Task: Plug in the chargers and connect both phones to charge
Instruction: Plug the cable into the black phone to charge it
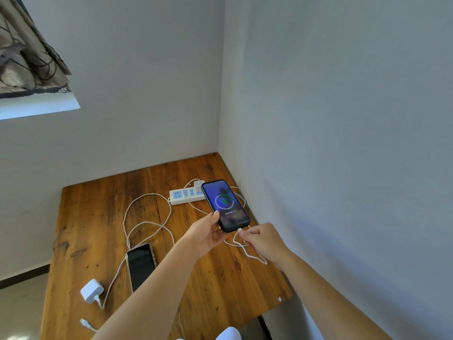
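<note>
My left hand (204, 235) holds a dark phone (225, 204) above the wooden table (98, 217); its screen is lit with a green charging ring. My right hand (263, 240) pinches the white cable (255, 257) at its plug, which sits in the phone's bottom port. That cable runs back to a white charger (199, 184) plugged into the white power strip (186, 195). A second phone (141, 265), screen dark, lies flat near the front left. A second white charger (92, 290) lies loose on the table, its long cable (147, 217) looped; the free plug end (84, 322) lies near the front edge.
The table stands in a room corner, with white walls behind and to the right. A curtained window (31, 69) is at the upper left. The floor shows to the left of the table.
</note>
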Demonstrator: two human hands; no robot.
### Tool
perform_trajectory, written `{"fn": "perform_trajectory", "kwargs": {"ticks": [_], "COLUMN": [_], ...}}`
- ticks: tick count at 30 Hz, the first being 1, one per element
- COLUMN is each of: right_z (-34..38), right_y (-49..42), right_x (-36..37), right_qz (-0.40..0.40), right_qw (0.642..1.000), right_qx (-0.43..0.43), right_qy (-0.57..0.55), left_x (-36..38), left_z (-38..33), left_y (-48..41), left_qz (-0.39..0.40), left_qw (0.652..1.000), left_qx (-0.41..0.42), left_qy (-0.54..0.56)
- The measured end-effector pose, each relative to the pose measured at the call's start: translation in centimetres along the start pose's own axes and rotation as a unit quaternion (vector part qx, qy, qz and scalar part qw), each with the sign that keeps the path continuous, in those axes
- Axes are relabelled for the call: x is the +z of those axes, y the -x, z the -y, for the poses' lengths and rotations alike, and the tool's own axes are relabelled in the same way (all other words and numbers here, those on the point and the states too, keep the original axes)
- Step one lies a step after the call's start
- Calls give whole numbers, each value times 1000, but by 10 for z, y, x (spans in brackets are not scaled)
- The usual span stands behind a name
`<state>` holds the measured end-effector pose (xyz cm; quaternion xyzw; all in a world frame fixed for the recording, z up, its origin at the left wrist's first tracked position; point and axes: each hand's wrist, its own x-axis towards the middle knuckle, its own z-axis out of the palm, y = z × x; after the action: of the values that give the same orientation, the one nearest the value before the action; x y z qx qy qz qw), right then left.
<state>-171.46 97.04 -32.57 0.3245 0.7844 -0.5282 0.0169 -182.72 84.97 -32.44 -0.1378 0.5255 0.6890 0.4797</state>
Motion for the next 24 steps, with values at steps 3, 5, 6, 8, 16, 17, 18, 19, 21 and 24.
{"fn": "perform_trajectory", "kwargs": {"ticks": [3,5,6,8,16,17,18,19,21,24], "right_z": [0,-1,-1,-3,-12,-12,-12,-11,-10,-10], "right_y": [0,0,0,-1,-1,-1,-1,-1,0,0], "right_x": [0,0,0,1,1,0,0,0,-1,-1], "right_qz": [-2,-2,0,2,22,26,28,29,30,31], "right_qw": [1000,1000,1000,1000,1000,999,999,999,999,999], "right_qx": [-1,-2,-3,-2,12,16,20,23,25,27], "right_qy": [-1,-3,-3,-3,-15,-17,-20,-22,-25,-25], "left_x": [0,0,0,-1,-3,-4,-4,-4,-4,-4], "left_z": [0,1,1,2,4,4,3,3,3,3], "left_y": [0,0,0,0,-2,-2,-3,-3,-3,-5], "left_qz": [-2,-5,-6,-7,-6,-3,1,3,4,-2], "left_qw": [1000,1000,1000,1000,1000,1000,1000,1000,1000,1000], "left_qx": [0,-1,-1,-1,8,8,8,9,9,9], "left_qy": [0,0,0,2,9,8,8,7,5,6]}}
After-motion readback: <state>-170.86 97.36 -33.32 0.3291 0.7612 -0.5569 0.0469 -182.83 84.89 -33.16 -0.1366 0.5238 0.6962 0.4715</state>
